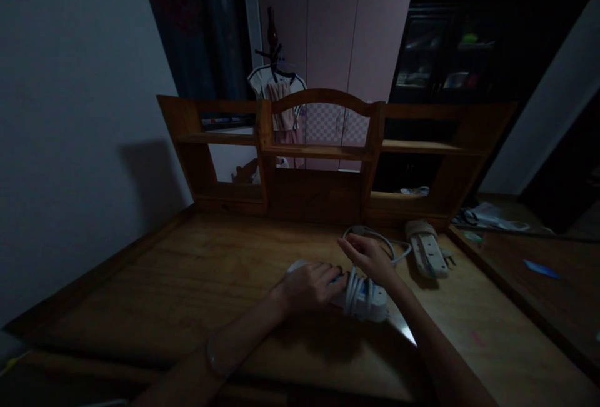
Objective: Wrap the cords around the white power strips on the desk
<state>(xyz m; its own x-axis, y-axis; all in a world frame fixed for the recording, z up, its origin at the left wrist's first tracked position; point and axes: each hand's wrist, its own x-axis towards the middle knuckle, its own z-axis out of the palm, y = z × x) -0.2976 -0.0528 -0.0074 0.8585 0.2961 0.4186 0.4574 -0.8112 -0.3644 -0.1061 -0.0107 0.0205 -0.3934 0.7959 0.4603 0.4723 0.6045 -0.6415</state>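
A white power strip (pixel 376 308) lies on the wooden desk top, with its grey-white cord (pixel 352 297) wound several times around one end. My left hand (pixel 312 285) lies over the strip's left part, fingers closed on it beside the coils. Just above the coils, my right hand (pixel 370 256) has its fingers curled around the cord; the exact pinch is dim. From there the loose cord loops behind the hand and over to the right. Part of the strip is hidden under my left hand.
A second power strip (pixel 429 257), its cord bundled around it and its plug at the side, rests on the right of the desk. Along the back edge stands a wooden shelf unit (pixel 323 154). A white wall (pixel 84 113) borders the left. A blue packet (pixel 541 268) lies further right.
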